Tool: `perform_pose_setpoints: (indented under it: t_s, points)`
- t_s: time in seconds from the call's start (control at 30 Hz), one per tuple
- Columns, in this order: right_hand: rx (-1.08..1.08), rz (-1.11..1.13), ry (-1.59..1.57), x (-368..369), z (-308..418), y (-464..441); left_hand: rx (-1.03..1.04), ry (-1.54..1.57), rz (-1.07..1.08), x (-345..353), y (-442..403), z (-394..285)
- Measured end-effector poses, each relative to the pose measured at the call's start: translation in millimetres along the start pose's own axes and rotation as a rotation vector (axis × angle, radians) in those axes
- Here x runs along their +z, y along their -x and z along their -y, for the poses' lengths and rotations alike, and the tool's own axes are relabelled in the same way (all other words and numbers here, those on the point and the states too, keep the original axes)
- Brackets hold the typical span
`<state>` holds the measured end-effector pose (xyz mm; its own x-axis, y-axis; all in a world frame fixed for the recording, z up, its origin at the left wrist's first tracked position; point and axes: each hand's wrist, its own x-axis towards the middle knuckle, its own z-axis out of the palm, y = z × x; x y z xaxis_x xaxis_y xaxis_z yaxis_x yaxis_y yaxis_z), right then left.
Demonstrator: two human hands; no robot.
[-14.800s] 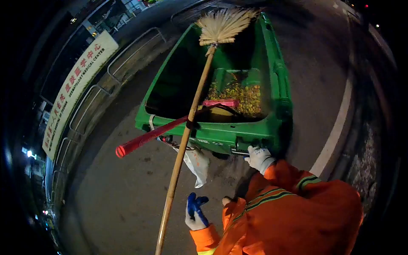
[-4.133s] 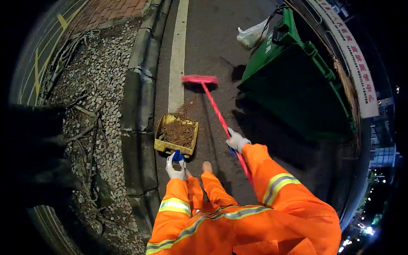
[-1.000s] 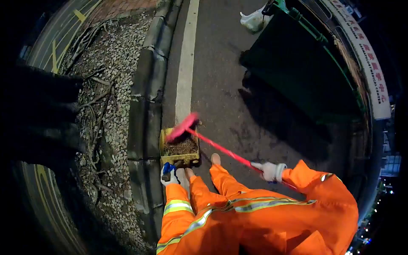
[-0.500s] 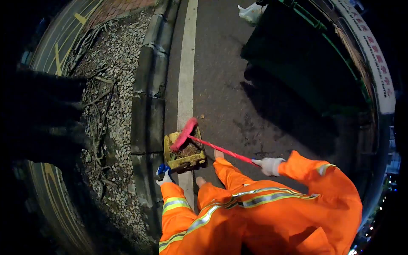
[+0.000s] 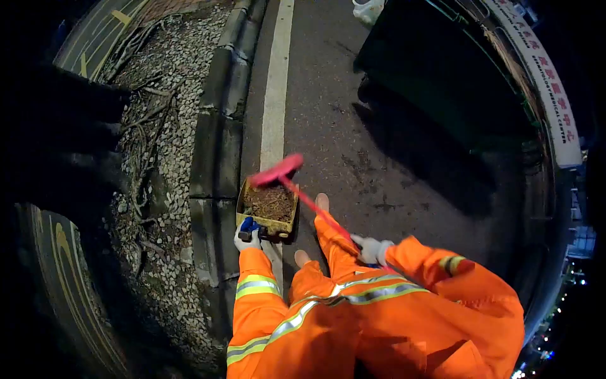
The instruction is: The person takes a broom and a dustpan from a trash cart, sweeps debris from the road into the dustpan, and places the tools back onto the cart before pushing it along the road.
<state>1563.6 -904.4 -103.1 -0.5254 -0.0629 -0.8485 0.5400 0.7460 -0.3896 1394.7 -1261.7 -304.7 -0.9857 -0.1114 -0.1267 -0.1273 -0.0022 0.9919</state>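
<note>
My left hand (image 5: 247, 235), in a pale glove, is closed around the blue and black handle of a yellow dustpan (image 5: 278, 227). The pan sits by the kerb, partly over the white line, with brown leaf litter (image 5: 268, 201) inside. Closed around the shaft of a broom (image 5: 278, 170) is my gloved right hand (image 5: 374, 249). The broom's pinkish-red head is at the pan's far rim, slightly blurred; whether it touches the rim I cannot tell. Its red shaft slants from the head down toward my waist, crossing my orange trouser leg.
A stone kerb (image 5: 214, 151) borders a gravel bed (image 5: 170, 126) with exposed roots on the left. On the right stands a large dark green container (image 5: 442, 76) casting a shadow. A white bag (image 5: 368, 10) lies beyond it. My feet are just behind the pan.
The broom head has moved from over the pan's inside to its far rim, uncovering more litter. My right hand has come left, nearer my body. The left hand still holds the dustpan.
</note>
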Motion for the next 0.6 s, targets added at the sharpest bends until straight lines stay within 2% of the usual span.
perform_pose_setpoints:
  t_s: [0.03,0.1,0.13,0.17,0.23,0.27,0.3,0.37,0.43,0.47,0.53,0.6]
  points:
    - [-0.045,0.09,-0.121,-3.1,19.8,30.3,0.026,-0.037,0.006,-1.7,2.7,-5.9]
    - [-0.39,-0.11,-0.238,47.1,-17.5,44.2,-0.006,0.058,0.001,-13.3,21.3,-17.0]
    - [-0.06,0.025,-0.253,24.8,19.1,77.4,-0.022,0.101,0.005,-18.7,29.5,-25.2]
    - [-0.235,-0.213,-0.143,42.1,-4.6,63.0,-0.048,0.071,-0.01,-23.3,40.4,-34.8]
    - [-0.162,-0.236,-0.171,19.5,10.7,34.1,-0.099,0.012,-0.043,-32.8,75.0,-44.9]
    - [-0.164,-0.256,-0.213,12.5,8.1,-4.0,-0.181,0.101,-0.092,-34.9,89.9,-39.1]
    - [-0.138,-0.305,-0.17,3.3,11.6,-42.7,-0.038,0.019,-0.068,-39.3,106.2,-35.9]
    - [-0.056,-0.428,0.006,-20.2,28.7,-108.2,-0.292,-0.015,-0.134,-37.9,127.5,-43.8]
    - [0.065,-0.208,-0.29,-50.5,68.7,-124.1,-0.291,-0.627,-0.104,-36.8,135.9,-44.4]
    - [0.107,-0.164,-0.169,-56.1,81.4,-123.8,-0.414,-0.741,0.122,-52.2,127.0,-26.5]
    - [0.067,-0.12,0.125,-40.8,70.9,-99.6,-0.337,-0.139,-0.217,-56.3,147.9,26.6]
    - [0.013,-0.079,0.297,3.2,10.2,-70.4,-0.248,-0.021,-0.405,-28.7,158.3,-6.6]
